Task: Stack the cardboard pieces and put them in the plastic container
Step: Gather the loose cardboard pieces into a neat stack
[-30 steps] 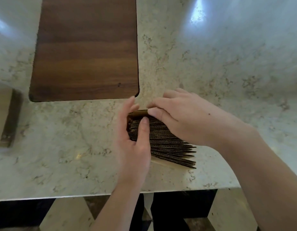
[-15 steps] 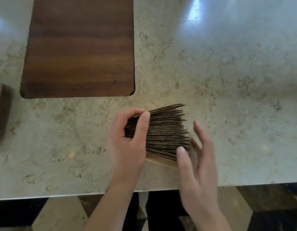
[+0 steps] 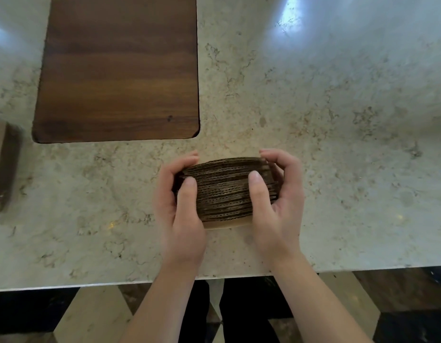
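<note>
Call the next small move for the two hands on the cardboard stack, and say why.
Probably a light squeeze inward to square the edges. The left hand and right hand grip opposite ends of the cardboard stack on the counter, and its layers look uneven at the right end. No plastic container is visible, so carrying it off seems premature.

The cardboard stack sits on the worktop, between the left hand and the right hand. The wooden board lies at 11 o'clock from it.

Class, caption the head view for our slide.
Left hand and right hand squeeze a cardboard stack on the marble counter.
</note>
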Demonstrator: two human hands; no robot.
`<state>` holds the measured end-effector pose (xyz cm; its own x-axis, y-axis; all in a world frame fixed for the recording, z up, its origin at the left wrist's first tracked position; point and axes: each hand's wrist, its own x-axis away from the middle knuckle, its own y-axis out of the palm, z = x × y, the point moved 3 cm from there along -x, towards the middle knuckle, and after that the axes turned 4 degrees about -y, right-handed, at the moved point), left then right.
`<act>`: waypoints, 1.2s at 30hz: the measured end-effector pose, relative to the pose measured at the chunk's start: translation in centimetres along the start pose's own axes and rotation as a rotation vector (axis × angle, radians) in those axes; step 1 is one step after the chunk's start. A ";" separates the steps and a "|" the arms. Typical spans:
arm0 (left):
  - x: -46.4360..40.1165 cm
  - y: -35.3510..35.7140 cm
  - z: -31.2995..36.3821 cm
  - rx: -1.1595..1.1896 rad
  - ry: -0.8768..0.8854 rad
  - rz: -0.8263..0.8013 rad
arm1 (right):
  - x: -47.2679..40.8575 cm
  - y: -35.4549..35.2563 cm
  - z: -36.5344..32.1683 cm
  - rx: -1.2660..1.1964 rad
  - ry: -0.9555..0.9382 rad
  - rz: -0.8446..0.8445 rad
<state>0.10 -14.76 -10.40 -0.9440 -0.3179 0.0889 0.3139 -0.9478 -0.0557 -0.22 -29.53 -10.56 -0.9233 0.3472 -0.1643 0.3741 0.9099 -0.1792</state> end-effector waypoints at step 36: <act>-3.7 -3.3 1.8 -0.757 0.347 -0.668 | -4.6 -2.9 -0.2 0.289 -0.144 -0.778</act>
<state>2.78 -10.51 -8.78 -0.9160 0.3982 0.0484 -0.3103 -0.6269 -0.7146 2.93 -33.70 -9.11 -0.9140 -0.4055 -0.0099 -0.3389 0.7767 -0.5309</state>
